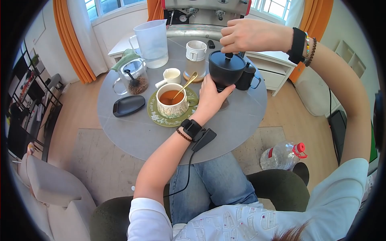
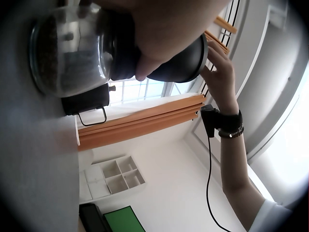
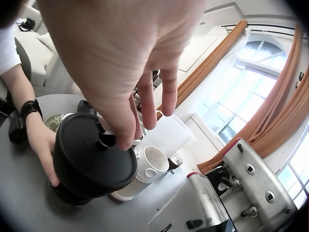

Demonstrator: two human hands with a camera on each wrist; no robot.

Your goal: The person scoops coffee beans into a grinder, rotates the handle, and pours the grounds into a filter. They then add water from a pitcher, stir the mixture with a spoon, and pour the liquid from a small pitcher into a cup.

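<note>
A black hand coffee grinder stands on the round grey table, right of the teacup. My left hand grips its narrow middle, thumb toward the right side. From above, my right hand pinches the small knob on the round black lid. The lid sits over the bowl-shaped top, so the inside is hidden. In the left wrist view the grinder's clear glass base has dark contents low down.
Left of the grinder stand a teacup with a gold spoon on a green saucer, a small white jug, a glass jar of beans and a black oval dish. Behind are a plastic pitcher and an espresso machine.
</note>
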